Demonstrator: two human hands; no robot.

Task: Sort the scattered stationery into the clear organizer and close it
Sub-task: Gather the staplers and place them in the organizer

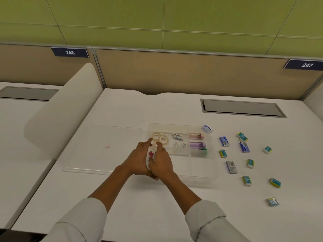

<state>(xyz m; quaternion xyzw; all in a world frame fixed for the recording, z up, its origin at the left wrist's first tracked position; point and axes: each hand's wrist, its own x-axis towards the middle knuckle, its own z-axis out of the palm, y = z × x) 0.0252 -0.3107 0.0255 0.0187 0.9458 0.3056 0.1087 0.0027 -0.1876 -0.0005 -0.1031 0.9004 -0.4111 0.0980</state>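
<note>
The clear organizer (pixel 212 169) lies open on the white desk, its flat lid (pixel 103 147) folded out to the left. Two white tape rolls (pixel 160 138) sit in its back-left compartment. My left hand (pixel 138 163) and my right hand (pixel 161 163) are pressed together over the organizer's front-left part, with small red and pink items (pixel 151 154) between them. Fingertips of both hands touch the tape rolls. Other compartments hold small white packs (pixel 177 136), a pink tube (pixel 196 136) and a purple tube (pixel 197 144). Several erasers (pixel 250 163) and blue staple boxes (pixel 224 141) lie scattered on the right.
A small pink disc (pixel 107 146) rests on the lid. A grey cable hatch (pixel 242 108) is set in the desk at the back right. A white curved divider (pixel 64 109) rises on the left, and a tan partition stands behind.
</note>
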